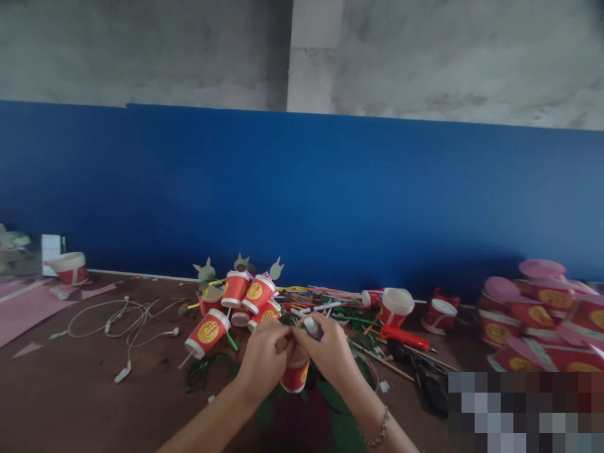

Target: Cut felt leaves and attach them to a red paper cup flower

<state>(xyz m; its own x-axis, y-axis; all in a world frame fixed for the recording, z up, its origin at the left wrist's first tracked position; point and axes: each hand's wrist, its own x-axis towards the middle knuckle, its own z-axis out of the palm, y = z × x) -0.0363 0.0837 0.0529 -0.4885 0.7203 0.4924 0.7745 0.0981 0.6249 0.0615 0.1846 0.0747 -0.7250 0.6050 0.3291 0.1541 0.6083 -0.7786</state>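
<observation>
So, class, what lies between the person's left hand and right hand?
In the head view, a red cup, partly hidden, shows between the left hand and the right hand.

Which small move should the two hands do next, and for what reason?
Perhaps the left hand should steady the red cup: both hands are close together at its upper part, and the right hand also holds a white-tipped object.

The left hand (265,353) and right hand (329,349) meet at the rim of a red paper cup (295,379). The right hand grips a white-tipped object (311,325). Decorated red cups (207,333) are clustered to the left, beside white wired earphones (123,372). A red-handled tool (409,338) lies to the right. A blue panel (306,189) stands behind.
</observation>
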